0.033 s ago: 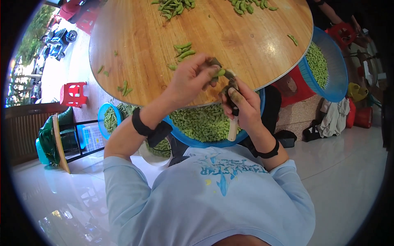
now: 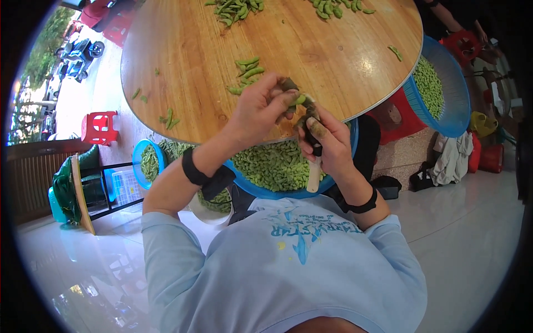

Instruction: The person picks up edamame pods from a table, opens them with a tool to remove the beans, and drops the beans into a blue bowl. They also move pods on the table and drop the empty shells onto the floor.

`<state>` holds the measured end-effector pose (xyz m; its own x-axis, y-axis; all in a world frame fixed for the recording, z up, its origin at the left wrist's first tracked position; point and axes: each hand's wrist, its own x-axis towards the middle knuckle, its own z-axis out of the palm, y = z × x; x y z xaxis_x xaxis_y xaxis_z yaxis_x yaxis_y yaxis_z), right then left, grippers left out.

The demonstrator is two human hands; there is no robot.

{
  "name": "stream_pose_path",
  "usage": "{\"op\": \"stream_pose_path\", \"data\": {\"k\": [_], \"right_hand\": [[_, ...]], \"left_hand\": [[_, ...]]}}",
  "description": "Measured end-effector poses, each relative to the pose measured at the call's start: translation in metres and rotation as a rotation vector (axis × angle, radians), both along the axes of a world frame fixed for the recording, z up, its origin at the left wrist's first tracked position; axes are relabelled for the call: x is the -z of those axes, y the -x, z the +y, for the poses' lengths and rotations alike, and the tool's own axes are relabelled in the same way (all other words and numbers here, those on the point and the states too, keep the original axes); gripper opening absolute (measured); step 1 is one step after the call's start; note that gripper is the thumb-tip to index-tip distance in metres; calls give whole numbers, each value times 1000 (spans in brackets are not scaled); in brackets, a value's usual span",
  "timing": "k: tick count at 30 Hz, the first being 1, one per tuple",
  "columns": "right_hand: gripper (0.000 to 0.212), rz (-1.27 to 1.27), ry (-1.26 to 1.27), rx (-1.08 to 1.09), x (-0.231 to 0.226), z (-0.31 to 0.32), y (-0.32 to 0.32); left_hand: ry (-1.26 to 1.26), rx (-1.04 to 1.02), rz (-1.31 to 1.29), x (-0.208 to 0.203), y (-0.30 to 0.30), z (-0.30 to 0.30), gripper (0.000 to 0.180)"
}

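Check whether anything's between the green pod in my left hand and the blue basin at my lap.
In this view, the table's near edge lies between the green pod in your left hand and the blue basin. Your right hand, holding a pale-handled tool, partly covers the basin's right side.

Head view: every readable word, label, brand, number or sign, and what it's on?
Light-blue shirt, large blue lettering: partly legible, upside down; I don't transcribe printed words.
Same shirt, small lines: tiny, mostly too blurred to read.
Pale handle in the right hand: no lettering I can make out.
Vehicle outside: too small and blurred to read anything.
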<state>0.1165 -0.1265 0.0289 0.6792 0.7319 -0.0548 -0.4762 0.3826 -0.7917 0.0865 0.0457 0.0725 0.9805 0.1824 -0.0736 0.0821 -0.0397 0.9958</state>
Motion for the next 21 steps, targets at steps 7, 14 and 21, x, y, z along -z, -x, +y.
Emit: {"op": "stream_pose_path", "data": {"k": [7, 14, 21], "right_hand": [[37, 258, -175, -68, -3, 0, 4], [42, 245, -189, -174, -5, -4, 8], [35, 202, -164, -246, -7, -6, 13]], "left_hand": [[-118, -42, 10, 2, 23, -13, 13], [-33, 76, 72, -5, 47, -7, 15], [149, 76, 189, -2, 55, -2, 16]]}}
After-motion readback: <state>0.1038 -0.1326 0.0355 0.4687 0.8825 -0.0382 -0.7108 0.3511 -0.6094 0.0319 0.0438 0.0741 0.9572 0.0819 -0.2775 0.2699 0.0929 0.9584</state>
